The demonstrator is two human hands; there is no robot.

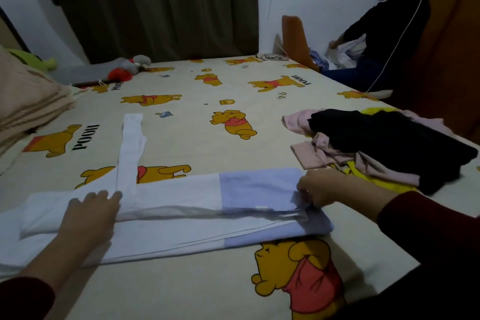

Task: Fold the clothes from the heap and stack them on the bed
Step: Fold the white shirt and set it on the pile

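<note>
shirt under left fingers, right fingers pinching hem

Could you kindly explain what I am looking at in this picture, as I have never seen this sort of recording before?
There is no machine here. The single picture comes from a camera worn on a person's head, looking forward and down at their own two hands over a bed with a cartoon-bear sheet. Across the bed lies a white and pale blue garment, partly folded lengthwise, with one white sleeve pointing away. The left hand rests flat on its white end, and the right hand pinches the folded layers at the blue end. To the right waits the heap of clothes: pink, black and yellow pieces. Further off are folded beige bedding, a stuffed toy and another person seated at the far corner.
</note>
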